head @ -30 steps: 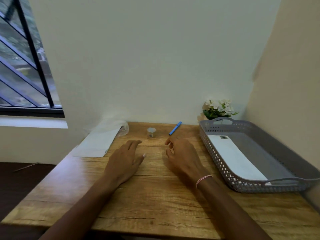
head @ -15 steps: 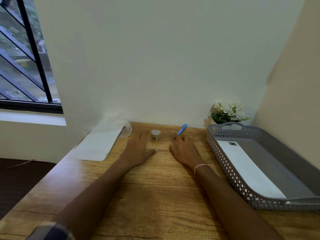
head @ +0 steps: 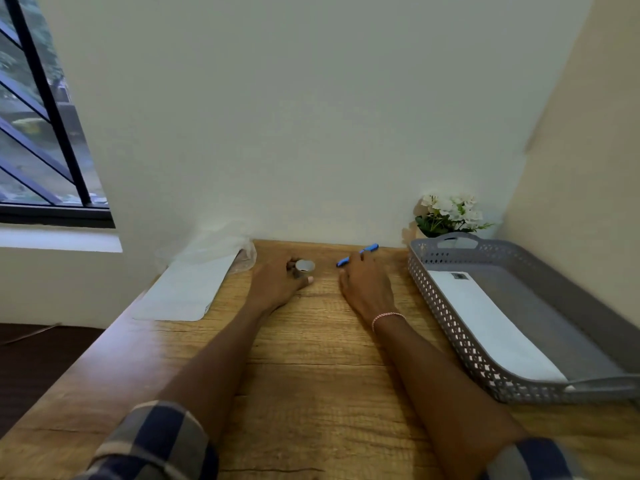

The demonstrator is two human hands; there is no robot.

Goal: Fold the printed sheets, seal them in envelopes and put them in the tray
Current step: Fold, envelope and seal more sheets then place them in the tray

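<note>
My left hand (head: 277, 284) is at the far middle of the wooden desk, fingers and thumb curled round a small grey roll (head: 304, 267). A little to the right, my right hand (head: 365, 285) lies palm down with its fingers across a blue pen (head: 371, 248); both ends of the pen stick out. A stack of white sheets (head: 187, 292) in a clear plastic sleeve lies at the far left. The grey perforated tray (head: 450, 327) stands on the right with one white envelope (head: 485, 323) flat inside it.
A small pot of white flowers (head: 448, 214) stands in the corner behind the tray. Walls close off the desk (head: 311, 375) at the back and right. A barred window (head: 41, 133) is at the upper left, and the desk's left edge drops to a dark floor.
Both hands have slid away from me toward the wall. The left hand has closed round the small roll, and the right hand's fingers have come onto the blue pen.
</note>
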